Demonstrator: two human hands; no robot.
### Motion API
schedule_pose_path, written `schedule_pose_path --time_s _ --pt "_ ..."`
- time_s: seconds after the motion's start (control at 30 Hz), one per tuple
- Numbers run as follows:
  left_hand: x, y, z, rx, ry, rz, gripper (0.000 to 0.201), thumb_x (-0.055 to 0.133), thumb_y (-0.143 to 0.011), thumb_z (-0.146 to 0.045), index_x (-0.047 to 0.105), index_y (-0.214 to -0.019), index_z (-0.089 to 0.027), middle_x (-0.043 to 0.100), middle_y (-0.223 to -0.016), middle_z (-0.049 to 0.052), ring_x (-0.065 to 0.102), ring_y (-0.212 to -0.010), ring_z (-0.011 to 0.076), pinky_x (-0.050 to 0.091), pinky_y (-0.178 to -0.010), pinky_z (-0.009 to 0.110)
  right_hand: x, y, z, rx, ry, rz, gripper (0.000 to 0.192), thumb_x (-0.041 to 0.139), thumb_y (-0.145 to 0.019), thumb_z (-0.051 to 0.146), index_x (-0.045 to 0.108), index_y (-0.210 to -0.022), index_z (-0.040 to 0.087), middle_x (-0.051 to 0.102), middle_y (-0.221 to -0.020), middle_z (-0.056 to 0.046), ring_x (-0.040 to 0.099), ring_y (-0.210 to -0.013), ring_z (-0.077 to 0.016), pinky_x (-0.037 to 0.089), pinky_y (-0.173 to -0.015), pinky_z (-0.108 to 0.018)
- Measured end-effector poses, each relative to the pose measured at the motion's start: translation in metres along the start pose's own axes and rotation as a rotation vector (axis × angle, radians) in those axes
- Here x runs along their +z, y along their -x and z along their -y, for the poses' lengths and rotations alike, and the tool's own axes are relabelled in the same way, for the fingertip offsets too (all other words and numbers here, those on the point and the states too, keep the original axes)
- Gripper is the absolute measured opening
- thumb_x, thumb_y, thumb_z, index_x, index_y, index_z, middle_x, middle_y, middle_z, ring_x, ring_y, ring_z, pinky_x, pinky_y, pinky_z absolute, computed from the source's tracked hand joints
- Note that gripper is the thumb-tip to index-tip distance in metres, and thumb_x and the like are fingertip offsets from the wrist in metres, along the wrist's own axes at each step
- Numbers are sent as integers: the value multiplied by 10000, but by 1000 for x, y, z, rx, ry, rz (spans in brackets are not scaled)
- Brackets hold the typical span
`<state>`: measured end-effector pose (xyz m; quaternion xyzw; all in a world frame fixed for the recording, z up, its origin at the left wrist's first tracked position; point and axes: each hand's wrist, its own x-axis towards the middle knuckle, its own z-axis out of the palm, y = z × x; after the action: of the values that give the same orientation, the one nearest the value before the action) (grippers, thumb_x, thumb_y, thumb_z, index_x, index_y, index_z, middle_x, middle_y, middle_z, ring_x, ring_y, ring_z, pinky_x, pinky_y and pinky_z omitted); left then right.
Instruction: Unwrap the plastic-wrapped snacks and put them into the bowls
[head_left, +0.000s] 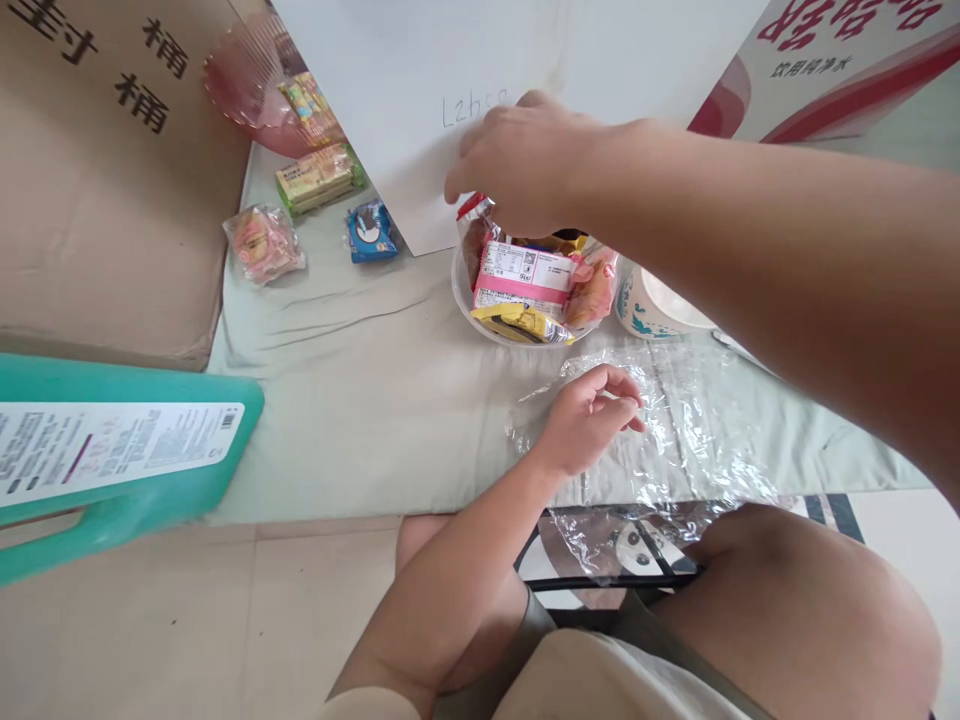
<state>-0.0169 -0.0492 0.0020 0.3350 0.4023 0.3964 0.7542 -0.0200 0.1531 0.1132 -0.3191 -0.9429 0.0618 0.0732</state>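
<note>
A: Nearest?
B: Bent knees and a pale garment at the bottom edge. Just beyond, left hand [589, 420] resting on a sheet of clear plastic wrap [675, 440], fingers curled loosely and pinching at a wrinkle of the film. Sheet spread flat on a grey-green cloth [360, 400], near edge hanging over toward the lap.

A: And past that hand?
B: Clear bowl [480, 312] heaped with snack packets [525, 280], directly beyond the left hand. Right hand [517, 160] over the heap, fingertips closed on the top of a red-edged packet. Beside the bowl, under the right forearm, a white cup [652, 305] with blue-green print.

A: Farther still?
B: Left of the grip, three loose snack packs on the cloth, then a pink dish [247, 90] against a brown carton [112, 180]. Behind the grip, a white board [420, 90].

A: Risks?
B: Probably film clinging to itself if lifted by one corner only. Heap sitting above the rim, so a tug on the pinched packet likely to spill neighbours. Forearm close above the cup; a knock possible.

A: Any writing?
B: Pencilled "L2h58" or similar on the board. Large Chinese characters "封桶" on the carton. Red box [840, 50] far right, "饮用纯净水". Blue pack [371, 232] resembling Oreo. Teal bottle [112, 450] label too blurred to read.
</note>
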Motion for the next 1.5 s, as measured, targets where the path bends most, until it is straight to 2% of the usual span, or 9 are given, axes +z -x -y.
schedule_pose_path --time_s 0.07,0.2,0.3,0.4,0.5,0.63,0.8,1.03,1.5 --pt "0 -1 0 3 -4 -4 44 616 -827 -170 574 -813 -171 600 -860 -25 658 -667 77 501 -732 269 -17 23 8 41 222 99 793 682 -721 -76 602 -1466 181 614 -1471 -121 556 -1376 -437 472 -1094 -618" --pt "-2 -2 2 54 -9 7 90 641 -827 -240 577 -821 -177 591 -852 -19 656 -677 98 495 -729 287 -33 125 24 99 -55 -299 521 509 -847 39 677 -1312 203 706 -1291 -44 667 -1195 -266 510 -1077 -466" --pt "-2 -2 4 65 -14 6 128 658 -814 -278 573 -829 -183 590 -832 -19 657 -684 106 500 -721 286 -2 218 27 393 -262 -698 218 572 -895 165 716 -976 308 750 -953 -40 721 -886 -246 565 -834 -481" --pt "-2 -2 4 70 -57 -8 140 660 -798 -292 569 -835 -191 597 -802 -23 657 -677 101 505 -692 266 50 283 20 594 -333 -693 233 636 -800 144 668 -928 336 740 -848 -40 717 -761 -276 580 -721 -508" --pt "-2 -1 4 95 -152 11 120 643 -790 -292 577 -821 -197 609 -746 -27 641 -649 94 511 -660 251 87 313 7 547 -247 -570 353 642 -785 166 675 -1097 326 739 -1035 -85 731 -967 -329 604 -840 -559" --pt "-4 -1 3 119 -346 114 137 644 -799 -303 595 -732 -195 609 -664 -19 610 -581 93 505 -608 251 103 323 -11 482 -173 -437 464 650 -809 196 665 -1259 308 665 -1285 -127 651 -1213 -374 525 -1037 -632" --pt "-6 3 6 179 -555 122 142 613 -805 -284 593 -693 -199 610 -601 -18 593 -531 101 466 -538 237 108 319 -21 509 -104 -515 128 621 -896 251 722 -966 287 701 -1249 -103 649 -1196 -359 510 -1019 -603" --pt "-5 10 18 678 -1364 -42 145 604 -848 -274 727 -848 -197 742 -836 63 676 -795 212 551 -784 383 87 327 -14 526 -322 -664 68 559 -910 245 616 -901 280 733 -1155 -97 697 -1149 -313 531 -1039 -553" --pt "33 29 42 625 -1685 273 420 534 -1020 -303 655 -1414 -221 624 -1530 133 517 -1488 366 410 -1221 587 105 301 -26 751 -495 -871 113 414 -991 276 525 -1009 274 670 -1022 -65 670 -1011 -240 564 -924 -453"
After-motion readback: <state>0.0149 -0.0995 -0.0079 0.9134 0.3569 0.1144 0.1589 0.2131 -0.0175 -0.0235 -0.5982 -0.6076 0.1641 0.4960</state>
